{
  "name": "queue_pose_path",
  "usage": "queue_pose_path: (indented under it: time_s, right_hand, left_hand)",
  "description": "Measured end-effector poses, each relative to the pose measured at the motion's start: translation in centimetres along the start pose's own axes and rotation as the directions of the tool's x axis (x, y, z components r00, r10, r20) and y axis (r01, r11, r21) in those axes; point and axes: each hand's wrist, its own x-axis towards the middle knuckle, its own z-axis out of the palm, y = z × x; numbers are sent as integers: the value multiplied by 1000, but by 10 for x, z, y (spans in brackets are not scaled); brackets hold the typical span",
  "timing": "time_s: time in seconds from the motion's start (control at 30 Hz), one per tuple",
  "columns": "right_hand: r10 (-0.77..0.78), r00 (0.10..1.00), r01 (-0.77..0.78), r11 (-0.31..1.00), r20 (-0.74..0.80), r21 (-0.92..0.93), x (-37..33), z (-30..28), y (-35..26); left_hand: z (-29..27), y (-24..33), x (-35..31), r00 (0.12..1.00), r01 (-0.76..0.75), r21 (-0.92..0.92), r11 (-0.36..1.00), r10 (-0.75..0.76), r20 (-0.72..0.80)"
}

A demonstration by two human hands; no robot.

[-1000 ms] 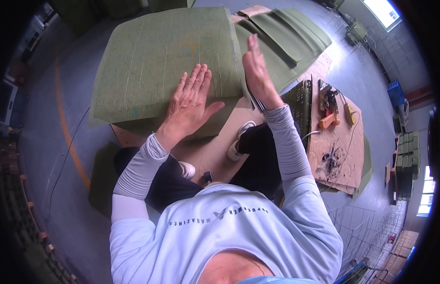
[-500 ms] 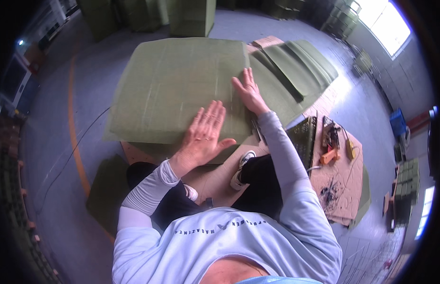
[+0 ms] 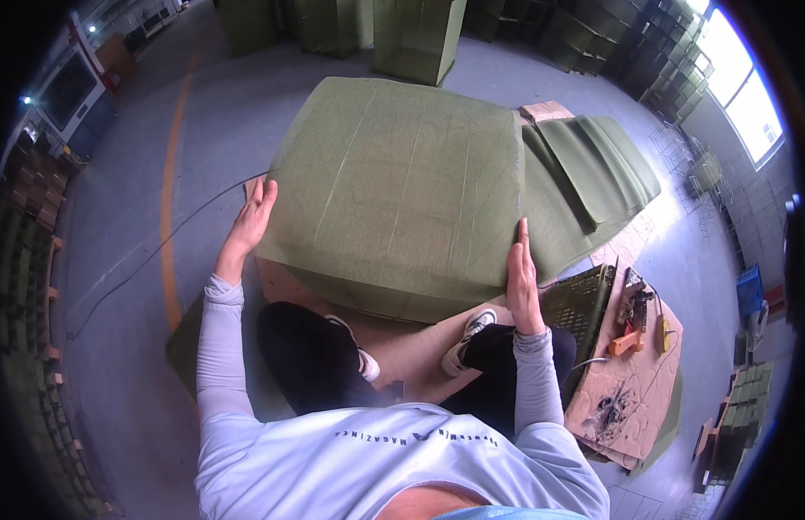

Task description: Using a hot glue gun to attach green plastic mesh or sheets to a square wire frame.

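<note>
A large box-shaped piece covered in green mesh (image 3: pixel 402 182) lies before my knees, with pale straight lines showing through its top. Flat along its left edge rests my left hand (image 3: pixel 249 218), fingers stretched out and holding nothing. On the opposite side, my right hand (image 3: pixel 524 286) is upright with straight fingers against the near right corner. Both palms face inward toward the piece. Its near side slopes down to the cardboard (image 3: pixel 411 338) by my shoes. To the right, folded green mesh sheets (image 3: pixel 593 173) lie against the piece.
A dark plastic crate (image 3: pixel 576 303) stands right of my leg. Beside it, a cardboard-topped surface (image 3: pixel 636 390) carries an orange-handled tool (image 3: pixel 626 341) and a yellow corded item (image 3: pixel 663 334). A cable (image 3: pixel 142 270) crosses the floor at left. Green mesh boxes (image 3: pixel 417 39) stand behind.
My hands have parted from the top of the mesh piece to its two sides, the left going left, the right nearer to me. The view has shifted left, and the mesh sits more tightly boxed.
</note>
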Motion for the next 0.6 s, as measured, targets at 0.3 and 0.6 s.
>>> queue_pose_path:
  time_s: [0.3,0.6]
  right_hand:
    - [-329,933,359,883,148,-302,90,-57,10]
    - [-278,932,354,559,232,-749,32,-44,-19]
  left_hand:
    - [49,34,-35,999,-16,-208,978,6,-48]
    - [53,48,-66,897,-394,369,842,440,-46]
